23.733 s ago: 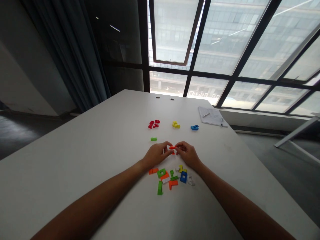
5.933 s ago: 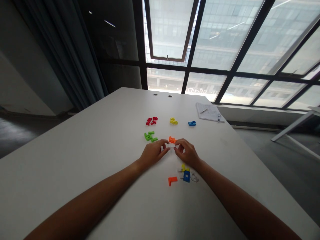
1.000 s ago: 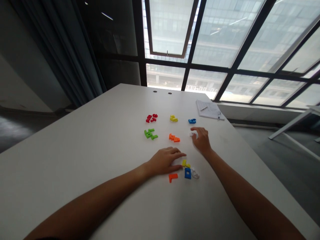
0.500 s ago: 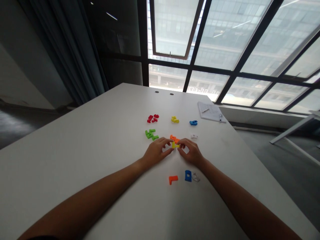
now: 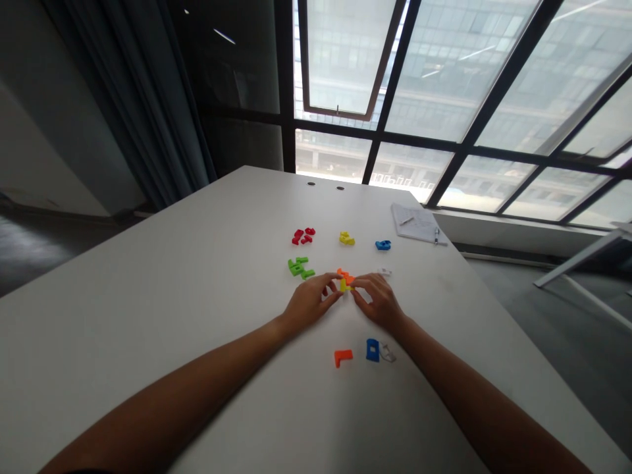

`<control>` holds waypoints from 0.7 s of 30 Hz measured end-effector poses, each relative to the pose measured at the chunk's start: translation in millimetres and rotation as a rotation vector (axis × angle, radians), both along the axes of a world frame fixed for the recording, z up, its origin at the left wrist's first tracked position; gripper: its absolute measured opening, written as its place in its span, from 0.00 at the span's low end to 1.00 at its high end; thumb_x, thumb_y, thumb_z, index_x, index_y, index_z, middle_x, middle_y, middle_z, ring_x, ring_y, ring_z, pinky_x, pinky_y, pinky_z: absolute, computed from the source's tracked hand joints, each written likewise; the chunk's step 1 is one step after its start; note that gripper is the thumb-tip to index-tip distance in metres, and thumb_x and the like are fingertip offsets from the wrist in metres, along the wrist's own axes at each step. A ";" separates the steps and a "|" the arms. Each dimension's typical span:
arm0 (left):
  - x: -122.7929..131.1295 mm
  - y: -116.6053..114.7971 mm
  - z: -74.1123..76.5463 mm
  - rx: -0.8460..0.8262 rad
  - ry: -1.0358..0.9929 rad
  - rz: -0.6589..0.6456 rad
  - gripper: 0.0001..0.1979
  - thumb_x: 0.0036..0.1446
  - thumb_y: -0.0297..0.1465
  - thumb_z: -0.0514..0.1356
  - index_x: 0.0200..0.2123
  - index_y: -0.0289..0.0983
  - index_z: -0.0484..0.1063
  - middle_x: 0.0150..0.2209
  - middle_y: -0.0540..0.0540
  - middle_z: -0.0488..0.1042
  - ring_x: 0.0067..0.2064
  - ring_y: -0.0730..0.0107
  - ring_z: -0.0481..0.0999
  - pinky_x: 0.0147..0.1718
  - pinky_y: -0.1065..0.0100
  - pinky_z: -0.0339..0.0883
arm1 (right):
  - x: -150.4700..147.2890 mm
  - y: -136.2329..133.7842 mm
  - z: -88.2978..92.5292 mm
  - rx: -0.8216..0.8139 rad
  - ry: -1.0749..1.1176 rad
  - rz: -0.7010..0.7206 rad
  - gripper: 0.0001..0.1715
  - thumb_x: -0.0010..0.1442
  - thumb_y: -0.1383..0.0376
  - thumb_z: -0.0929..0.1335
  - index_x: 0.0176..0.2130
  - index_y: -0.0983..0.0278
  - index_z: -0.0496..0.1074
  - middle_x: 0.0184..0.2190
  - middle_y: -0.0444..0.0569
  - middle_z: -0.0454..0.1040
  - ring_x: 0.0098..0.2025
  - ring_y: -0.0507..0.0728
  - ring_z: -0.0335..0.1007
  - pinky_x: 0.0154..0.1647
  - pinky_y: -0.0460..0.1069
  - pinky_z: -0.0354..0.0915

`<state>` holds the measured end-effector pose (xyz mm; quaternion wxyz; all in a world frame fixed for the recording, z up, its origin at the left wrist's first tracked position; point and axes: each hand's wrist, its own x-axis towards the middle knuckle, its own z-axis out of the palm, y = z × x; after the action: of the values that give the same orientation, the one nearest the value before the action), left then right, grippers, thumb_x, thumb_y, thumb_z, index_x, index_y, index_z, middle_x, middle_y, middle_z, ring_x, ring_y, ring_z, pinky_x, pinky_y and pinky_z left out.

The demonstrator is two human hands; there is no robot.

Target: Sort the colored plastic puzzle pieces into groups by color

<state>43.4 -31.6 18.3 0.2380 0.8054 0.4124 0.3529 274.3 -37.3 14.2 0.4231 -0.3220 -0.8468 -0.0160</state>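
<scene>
Between my two hands is a small yellow plastic piece [image 5: 343, 286], partly covered by fingertips. My left hand [image 5: 312, 299] pinches its left side with thumb and fingers. On the other side, my right hand [image 5: 378, 296] has its fingers closed on the right part of the same piece. Just beyond lie orange pieces [image 5: 346, 275], partly hidden by the yellow one and my fingers. Nearer to me on the table rest an L-shaped orange piece [image 5: 343, 355], a blue piece with a square hole [image 5: 372, 350] and a whitish piece [image 5: 387, 353].
Farther back on the white table [image 5: 207, 263] are groups of red pieces [image 5: 303, 236], green pieces [image 5: 299, 267], yellow pieces [image 5: 346, 238] and blue pieces [image 5: 383, 245]. A white piece [image 5: 384, 271] is beside my right hand. Paper sheets [image 5: 417, 222] with pens lie near the right edge.
My right fingers have shifted slightly over the yellow piece and cover more of its right part. Both hands otherwise stay in place; the whole view has moved slightly.
</scene>
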 end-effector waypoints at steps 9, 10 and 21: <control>6.2 -6.5 3.3 0.076 0.402 -0.149 0.09 0.62 0.36 0.59 0.31 0.40 0.69 0.28 0.51 0.75 0.28 0.69 0.71 0.26 0.67 0.51 | 23.5 31.7 9.9 -0.046 -0.060 -0.401 0.04 0.68 0.67 0.68 0.40 0.61 0.75 0.41 0.50 0.79 0.47 0.62 0.72 0.53 0.56 0.60; 7.4 -7.7 4.0 0.106 0.444 -0.174 0.08 0.62 0.36 0.59 0.32 0.40 0.69 0.28 0.51 0.75 0.28 0.69 0.72 0.26 0.67 0.50 | 23.9 41.8 13.7 -0.085 -0.097 -0.453 0.04 0.67 0.67 0.69 0.40 0.62 0.75 0.40 0.50 0.80 0.47 0.62 0.72 0.53 0.56 0.59; 7.0 -6.1 7.5 0.091 0.532 -0.202 0.09 0.65 0.38 0.57 0.34 0.41 0.71 0.32 0.50 0.78 0.31 0.68 0.74 0.29 0.68 0.55 | -7.5 142.8 19.7 -0.447 -0.459 -0.648 0.09 0.67 0.69 0.68 0.45 0.60 0.78 0.44 0.50 0.80 0.49 0.62 0.72 0.51 0.52 0.62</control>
<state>50.3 -37.7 25.8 0.1189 0.9167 0.3615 0.1217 266.8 105.5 33.8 0.1179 -0.6419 -0.7569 -0.0354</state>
